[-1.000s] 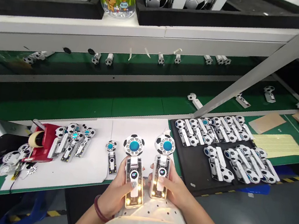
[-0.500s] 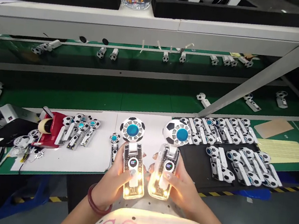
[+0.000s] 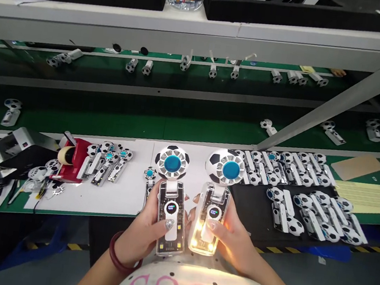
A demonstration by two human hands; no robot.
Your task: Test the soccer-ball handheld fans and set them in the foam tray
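My left hand (image 3: 144, 230) is closed around a handheld fan (image 3: 171, 215) with a football-patterned round head and a clear body. Its small display reads 100 and its lamps are dark. A second fan of the same kind (image 3: 208, 218), its lower lamps glowing warm yellow, sits in my right hand (image 3: 233, 236). Each thumb lies on the white strip below the display. Both fans are upright side by side, a small gap between them. Just behind my left hand another fan (image 3: 150, 174) lies on the white sheet (image 3: 132, 200), partly hidden by the hand.
Several fans (image 3: 105, 163) lie left of centre beside a red tape dispenser (image 3: 76, 159). On the right, rows of fans (image 3: 317, 214) rest on a black mat (image 3: 248, 207). A grey slanted bar (image 3: 338, 95) and a shelf edge (image 3: 205, 36) cross above the bench.
The lamps on the left fan have gone from lit to dark, while those on the right fan still glow. Both hands keep their grip; the view has shifted slightly.
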